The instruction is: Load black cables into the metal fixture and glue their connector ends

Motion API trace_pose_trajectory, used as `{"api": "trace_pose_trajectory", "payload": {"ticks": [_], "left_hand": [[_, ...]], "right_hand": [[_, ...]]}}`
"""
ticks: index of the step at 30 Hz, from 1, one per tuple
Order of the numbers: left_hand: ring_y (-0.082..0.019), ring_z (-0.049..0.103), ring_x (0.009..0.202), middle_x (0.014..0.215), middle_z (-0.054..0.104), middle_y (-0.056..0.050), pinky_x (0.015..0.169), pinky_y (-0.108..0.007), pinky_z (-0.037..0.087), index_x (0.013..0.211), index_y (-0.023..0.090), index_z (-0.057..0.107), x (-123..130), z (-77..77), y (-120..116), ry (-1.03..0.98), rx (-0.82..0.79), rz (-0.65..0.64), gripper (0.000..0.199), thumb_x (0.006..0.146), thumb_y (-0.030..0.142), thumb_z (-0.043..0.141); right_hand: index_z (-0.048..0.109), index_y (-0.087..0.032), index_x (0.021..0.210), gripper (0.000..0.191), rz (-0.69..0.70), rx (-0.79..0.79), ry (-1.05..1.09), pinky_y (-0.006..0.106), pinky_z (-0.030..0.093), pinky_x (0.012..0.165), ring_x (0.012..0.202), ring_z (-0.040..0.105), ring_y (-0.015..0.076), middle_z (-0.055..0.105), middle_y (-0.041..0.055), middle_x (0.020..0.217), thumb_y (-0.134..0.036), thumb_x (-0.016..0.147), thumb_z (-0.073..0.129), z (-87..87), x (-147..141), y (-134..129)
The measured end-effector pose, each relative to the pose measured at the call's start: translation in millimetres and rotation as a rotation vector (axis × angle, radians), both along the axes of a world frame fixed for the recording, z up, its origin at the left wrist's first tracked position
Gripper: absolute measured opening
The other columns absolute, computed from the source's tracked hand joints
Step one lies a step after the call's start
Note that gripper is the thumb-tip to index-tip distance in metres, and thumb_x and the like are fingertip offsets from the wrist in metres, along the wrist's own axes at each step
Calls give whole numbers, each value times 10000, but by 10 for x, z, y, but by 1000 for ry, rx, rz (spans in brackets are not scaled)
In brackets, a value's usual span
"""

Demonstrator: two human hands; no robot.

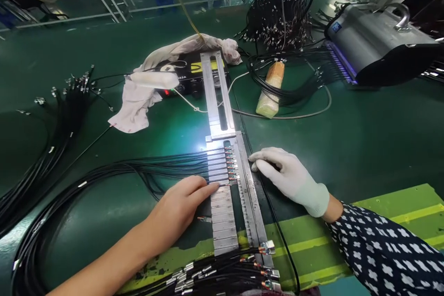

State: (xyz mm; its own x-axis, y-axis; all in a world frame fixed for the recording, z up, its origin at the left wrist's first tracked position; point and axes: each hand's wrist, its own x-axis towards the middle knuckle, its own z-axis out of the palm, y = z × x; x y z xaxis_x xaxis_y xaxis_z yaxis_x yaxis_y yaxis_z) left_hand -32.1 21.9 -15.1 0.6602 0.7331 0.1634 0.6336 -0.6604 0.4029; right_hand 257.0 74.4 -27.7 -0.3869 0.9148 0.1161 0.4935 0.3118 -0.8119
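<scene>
A slotted metal fixture [224,222] runs down the middle, with several black cables [173,163] lying side by side across its upper slots. Their stripped ends with connectors [231,159] point right toward a long metal rail [250,189]. My bare left hand [187,199] is closed at the lowest seated cable, its fingertips pressed together on it at the fixture's left part. My right hand [286,173], in a white glove, is at the rail's right edge. Its fingers are loosely bent, with a gap between thumb and index finger, and nothing shows in them.
Connector-ended cables [222,268] lie in front. Another cable bundle [74,101] is at left. Behind the fixture stands a black control box [190,84] draped with a white cloth [137,106]. A tape-wrapped block [272,90], a cable heap [277,14] and a grey purple-lit machine [378,41] occupy the back right.
</scene>
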Motion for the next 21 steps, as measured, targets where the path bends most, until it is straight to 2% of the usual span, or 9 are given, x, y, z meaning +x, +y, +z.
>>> {"api": "trace_pose_trajectory", "payload": {"ticks": [4,9,14,21], "left_hand": [[-154,594,853,998,642,-68,737,-256,508,1229,184,595,0,69,58,-21,40,-8,379,962,75,349],[-160,589,908,1077,633,-86,786,-259,495,1280,171,551,-12,120,91,-1,-32,-55,399,950,54,359],[-173,530,819,1016,635,-83,728,-291,440,1250,159,571,22,108,143,15,11,-64,358,951,69,396],[-179,504,838,1026,623,-78,780,-334,397,1276,184,554,11,77,143,-3,-82,-64,364,981,95,360]], "right_hand": [[704,-225,1009,177,0,-8,-5,411,491,896,975,642,220,724,29,997,-234,954,536,14,-2,-26],[703,-231,994,162,-3,-8,-2,399,484,891,965,642,215,724,20,973,-224,947,549,10,2,-9],[702,-226,987,150,9,6,-11,378,480,870,936,646,206,719,16,940,-211,945,559,16,-11,3],[701,-224,989,145,14,-9,-13,386,483,862,928,651,212,722,21,936,-205,944,565,41,0,0]]}}
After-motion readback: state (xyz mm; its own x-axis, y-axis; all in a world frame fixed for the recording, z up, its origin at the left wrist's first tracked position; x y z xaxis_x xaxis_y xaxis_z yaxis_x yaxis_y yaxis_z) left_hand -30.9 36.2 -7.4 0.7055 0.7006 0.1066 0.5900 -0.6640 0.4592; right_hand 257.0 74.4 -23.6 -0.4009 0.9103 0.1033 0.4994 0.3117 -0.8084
